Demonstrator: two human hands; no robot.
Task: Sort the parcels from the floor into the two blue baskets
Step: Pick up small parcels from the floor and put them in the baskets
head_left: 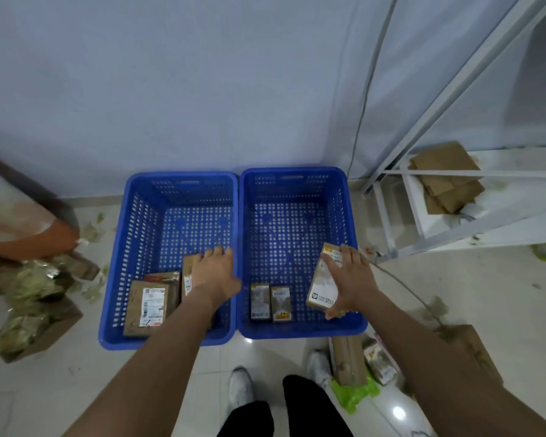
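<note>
Risk: tall white-and-tan carton [324, 280] is held tilted over right blue perforated plastic basket [353, 216]; dropped from here it may land on the two small upright boxes [270, 301]. Right hand [349, 279] fingers grasp that carton. Left hand [213, 272] is inside left blue basket [120, 247], fingers clasping a brown cardboard parcel [187, 279] beside a labelled flat parcel [145, 307]. More parcels [349, 361] remain on the floor.

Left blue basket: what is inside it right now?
The left blue basket holds a labelled cardboard parcel, a darker parcel behind it, and one under the left hand, mostly covered by hand and forearm.
</note>
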